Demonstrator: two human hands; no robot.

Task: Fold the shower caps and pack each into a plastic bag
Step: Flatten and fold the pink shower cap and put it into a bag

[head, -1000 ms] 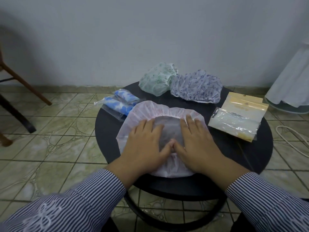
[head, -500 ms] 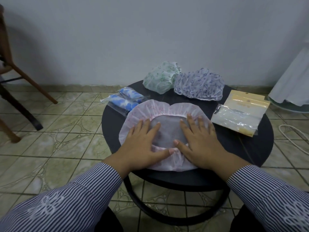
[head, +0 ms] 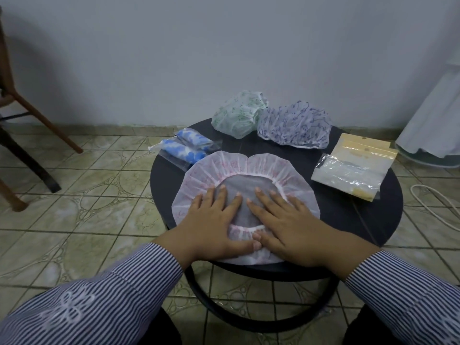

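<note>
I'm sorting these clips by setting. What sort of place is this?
Probably a room in a home: a tiled floor, a plain painted wall, a small round black table and a wooden chair beside it.

A plain pale wall (head: 174, 58) meets a greenish tiled floor (head: 82, 202); wooden chair legs (head: 37, 115) stand left, a round black table (head: 348, 220) centre.

Thin crinkled translucent plastic cap (head: 249, 168), matt dark table (head: 348, 220), glossy bags (head: 348, 173)
</note>
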